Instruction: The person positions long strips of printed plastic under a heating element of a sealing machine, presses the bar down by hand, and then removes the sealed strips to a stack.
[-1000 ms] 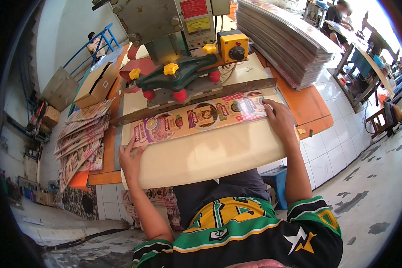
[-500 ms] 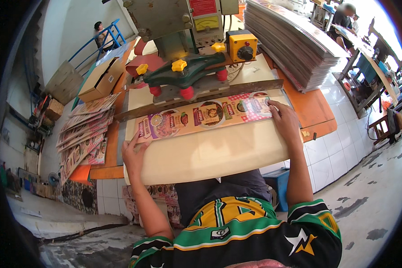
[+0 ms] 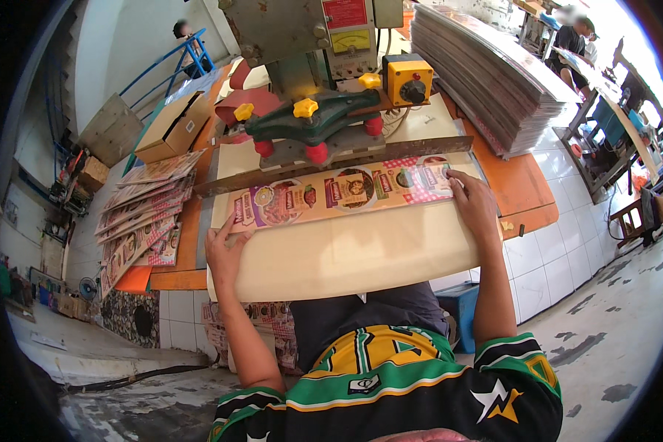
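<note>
A long printed strip with food pictures lies along the front of a metal press bar. My left hand pinches its left end, thumb and fingers at the near corner. At the right end my right hand grips the strip, thumb along the near side and fingers at the far corner. Under it spreads a smooth cream sheet that reaches toward my body. Above the bar stands the press head, dark green with yellow star knobs and red spacers.
Left of the press lies a fanned pile of printed strips, with an open cardboard box behind. A tall stack of flat sheets rises at the right. The yellow control box has a black dial. Two people sit or stand farther off.
The whole view has shifted slightly, so the press and table appear a little farther right. Both hands keep their hold on the strip, which shows no clear movement against the bar.
</note>
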Available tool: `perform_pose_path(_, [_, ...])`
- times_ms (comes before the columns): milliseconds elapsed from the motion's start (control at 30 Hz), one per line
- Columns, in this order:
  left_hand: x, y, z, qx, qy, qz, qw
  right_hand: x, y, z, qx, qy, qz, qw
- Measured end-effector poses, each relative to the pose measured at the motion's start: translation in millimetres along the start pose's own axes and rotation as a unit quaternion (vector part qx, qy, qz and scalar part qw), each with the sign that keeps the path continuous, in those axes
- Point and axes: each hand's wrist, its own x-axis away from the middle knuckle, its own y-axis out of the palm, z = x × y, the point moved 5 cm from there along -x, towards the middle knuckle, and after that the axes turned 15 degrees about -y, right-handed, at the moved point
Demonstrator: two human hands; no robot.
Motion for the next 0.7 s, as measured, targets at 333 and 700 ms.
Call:
perform_pose_path(333, [-2.7,2.2,-4.6,-0.003,-0.001,-0.002,1.000,0.2,-2.4,-3.4,-0.003,0.006,0.001,1.000])
perform_pose_path(700, [-1.0,-0.7,0.2,-0.015,-0.007,-0.009,1.000,-0.7,-0.2,0.0,0.013,0.002,-0.021,1.000])
